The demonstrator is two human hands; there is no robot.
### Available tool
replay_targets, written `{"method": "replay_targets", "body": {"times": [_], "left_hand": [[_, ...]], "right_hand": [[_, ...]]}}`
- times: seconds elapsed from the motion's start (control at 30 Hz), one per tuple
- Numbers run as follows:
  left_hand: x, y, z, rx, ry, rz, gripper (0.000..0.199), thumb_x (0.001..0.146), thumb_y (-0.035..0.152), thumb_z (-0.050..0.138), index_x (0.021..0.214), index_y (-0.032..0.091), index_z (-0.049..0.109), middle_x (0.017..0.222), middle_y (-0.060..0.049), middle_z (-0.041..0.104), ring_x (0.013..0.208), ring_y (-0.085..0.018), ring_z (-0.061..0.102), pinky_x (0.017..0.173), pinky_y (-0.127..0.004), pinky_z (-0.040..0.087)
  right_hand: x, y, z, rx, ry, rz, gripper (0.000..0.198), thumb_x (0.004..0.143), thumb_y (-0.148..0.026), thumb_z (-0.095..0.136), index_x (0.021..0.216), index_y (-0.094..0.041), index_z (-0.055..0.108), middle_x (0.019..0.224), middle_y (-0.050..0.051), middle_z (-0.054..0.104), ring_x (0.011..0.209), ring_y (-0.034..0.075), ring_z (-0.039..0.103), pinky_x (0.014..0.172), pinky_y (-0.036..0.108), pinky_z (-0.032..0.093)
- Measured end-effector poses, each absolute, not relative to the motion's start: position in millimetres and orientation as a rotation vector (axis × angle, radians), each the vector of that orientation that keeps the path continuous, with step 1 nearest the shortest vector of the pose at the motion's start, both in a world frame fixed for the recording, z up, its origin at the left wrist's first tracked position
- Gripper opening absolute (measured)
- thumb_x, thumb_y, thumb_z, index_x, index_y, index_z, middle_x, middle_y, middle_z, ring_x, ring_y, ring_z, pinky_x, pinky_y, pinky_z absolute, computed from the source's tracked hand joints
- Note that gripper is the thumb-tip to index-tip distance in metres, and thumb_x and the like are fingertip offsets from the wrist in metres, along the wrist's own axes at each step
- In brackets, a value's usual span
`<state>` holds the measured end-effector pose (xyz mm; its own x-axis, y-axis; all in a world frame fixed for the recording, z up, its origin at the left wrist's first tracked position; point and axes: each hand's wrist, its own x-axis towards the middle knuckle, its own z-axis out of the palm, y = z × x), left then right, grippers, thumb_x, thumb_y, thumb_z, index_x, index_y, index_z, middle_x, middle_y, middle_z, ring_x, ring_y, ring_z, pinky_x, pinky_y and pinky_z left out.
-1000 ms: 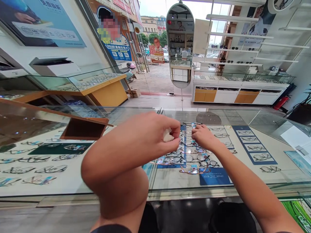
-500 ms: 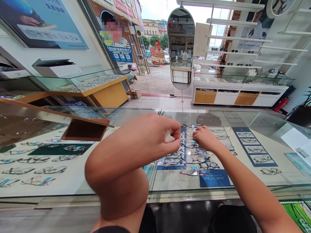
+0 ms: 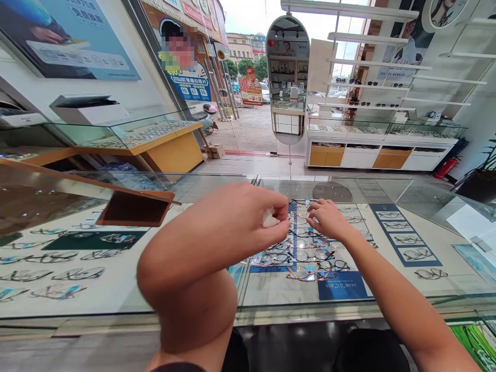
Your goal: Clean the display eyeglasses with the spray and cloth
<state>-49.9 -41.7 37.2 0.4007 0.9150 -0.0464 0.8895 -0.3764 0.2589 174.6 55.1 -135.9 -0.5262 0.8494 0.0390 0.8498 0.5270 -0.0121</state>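
Observation:
My left hand [image 3: 263, 214] is closed around a crumpled white tissue or cloth [image 3: 269, 218] above the glass counter. To its right, my right hand [image 3: 324, 218] reaches over rows of eyeglasses [image 3: 304, 254], its fingers a little apart and nothing visible in them. Whether its fingertips touch a frame I cannot tell. The eyeglasses stand close together on blue and white cards, several with small stickers on the lenses. A pair with reddish-brown rims [image 3: 306, 275] lies nearest me, beside a blue card [image 3: 343, 285].
More eyeglasses [image 3: 79, 273] lie at the left, under a brown-framed mirror or tray [image 3: 134, 208]. A blue strip [image 3: 405, 235] holding several glasses is on the right. Beyond the glass showcase [image 3: 267, 181] hangs an oval mirror [image 3: 289, 77].
My right hand's fingers have loosened from a pinch and spread slightly, lifting a little. My left hand stays almost in place with the white wad.

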Motion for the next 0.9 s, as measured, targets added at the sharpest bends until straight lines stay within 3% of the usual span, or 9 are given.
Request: {"method": "replay_targets", "body": {"times": [0.27, 0.57, 0.9], "left_hand": [[-55, -40, 34, 2.460, 1.534, 0.221, 0.015, 0.083, 0.029, 0.063, 0.069, 0.023, 0.066, 0.053, 0.005, 0.057, 0.051, -0.012, 0.043, 0.052, -0.028, 0.026], [-69, -33, 22, 2.570, 1.287, 0.461, 0.022, 0.086, 0.035, 0.060, 0.068, 0.024, 0.066, 0.051, 0.003, 0.057, 0.048, -0.013, 0.044, 0.052, -0.030, 0.025], [-67, -33, 20, 2.580, 1.322, 0.611, 0.025, 0.088, 0.039, 0.062, 0.068, 0.024, 0.068, 0.049, 0.004, 0.056, 0.045, -0.013, 0.043, 0.051, -0.030, 0.024]], "right_hand": [[176, 60, -146, -1.546, -2.727, -0.037, 0.032, 0.109, -0.033, 0.055, 0.119, -0.016, 0.081, 0.137, 0.013, 0.076, 0.126, 0.031, 0.061, 0.102, 0.045, 0.041], [178, 60, -144, -1.525, -2.648, 0.005, 0.033, 0.109, -0.034, 0.056, 0.121, -0.015, 0.080, 0.136, 0.015, 0.076, 0.125, 0.032, 0.060, 0.102, 0.045, 0.040], [193, 66, -138, -1.152, -2.202, 0.295, 0.031, 0.106, -0.035, 0.058, 0.123, -0.020, 0.079, 0.130, 0.013, 0.078, 0.123, 0.030, 0.063, 0.108, 0.048, 0.046]]}}
